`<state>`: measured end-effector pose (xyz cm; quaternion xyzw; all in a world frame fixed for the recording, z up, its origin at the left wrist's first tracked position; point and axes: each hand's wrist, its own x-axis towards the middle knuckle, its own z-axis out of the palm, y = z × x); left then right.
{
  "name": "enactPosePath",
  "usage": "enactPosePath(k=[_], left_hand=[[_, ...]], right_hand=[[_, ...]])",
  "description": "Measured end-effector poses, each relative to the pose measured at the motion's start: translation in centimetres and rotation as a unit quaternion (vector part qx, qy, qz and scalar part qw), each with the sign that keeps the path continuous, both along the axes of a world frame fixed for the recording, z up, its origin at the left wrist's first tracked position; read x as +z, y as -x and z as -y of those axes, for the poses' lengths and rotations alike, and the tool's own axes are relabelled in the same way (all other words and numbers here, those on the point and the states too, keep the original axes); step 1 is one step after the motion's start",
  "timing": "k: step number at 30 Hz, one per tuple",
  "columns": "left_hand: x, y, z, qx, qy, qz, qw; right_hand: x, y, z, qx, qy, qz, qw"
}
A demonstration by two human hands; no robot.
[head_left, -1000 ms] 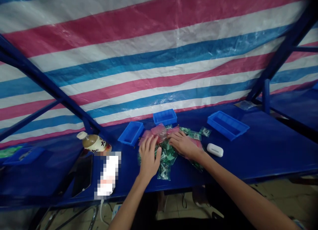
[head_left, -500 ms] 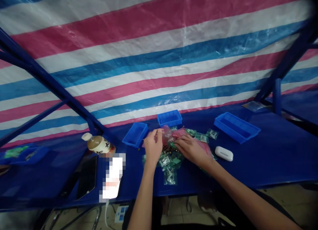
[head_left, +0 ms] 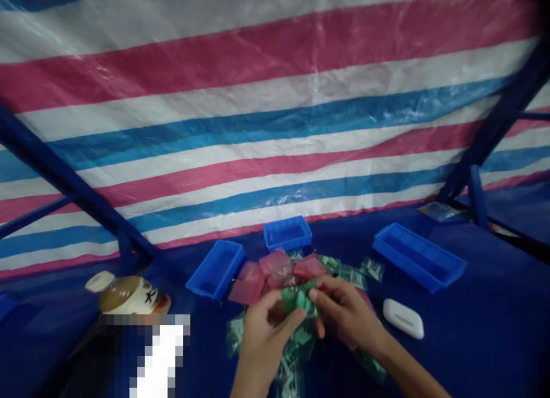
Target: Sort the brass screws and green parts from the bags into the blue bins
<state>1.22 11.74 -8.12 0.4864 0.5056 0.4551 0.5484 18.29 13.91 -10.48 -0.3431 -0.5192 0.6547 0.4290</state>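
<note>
Between my two hands is a small green plastic bag with pale green pieces showing in it. My left hand pinches its left side between thumb and fingers. On the other side, my right hand grips the bag's right edge. Beneath and behind them spreads a pile of packets: pink plastic bags at the back left and clear-green packets with whitish parts at the front. My fingers hide part of the pile.
Blue trays stand behind the pile: one at left, one at centre, one at right. A white earbud case lies right of my right hand. A drink bottle lies at left, near a blurred-out bright patch. Striped sheeting hangs behind.
My hands have come closer together, and both now hold the green bag. Before, they were at the pink bags in the pile. The view has tilted, so the table sits lower.
</note>
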Motion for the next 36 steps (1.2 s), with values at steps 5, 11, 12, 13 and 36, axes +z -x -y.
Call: enactPosePath(k=[5,11,12,13,36], left_hand=[[-1.3,1.1,-0.5,-0.004,-0.047,0.027,0.999],[-1.5,0.5,-0.1,-0.018,-0.068,-0.021,0.997],[-1.5,0.5,0.1,-0.012,-0.062,-0.029,0.998],[-1.5,0.6,0.3,-0.006,-0.055,-0.035,0.998],[-1.1,0.0,1.1,0.099,0.011,-0.068,0.993]], right_hand=[[-1.5,-0.6,0.1,0.038,-0.022,-0.07,0.997],[0.2,-1.5,0.6,0.078,-0.005,-0.007,0.997],[0.4,-1.5,0.6,0.079,0.002,0.003,0.997],[0.5,-1.5,0.6,0.078,0.007,0.01,0.997],[-1.6,-8.9,-4.1,-0.486,-0.083,0.127,0.861]])
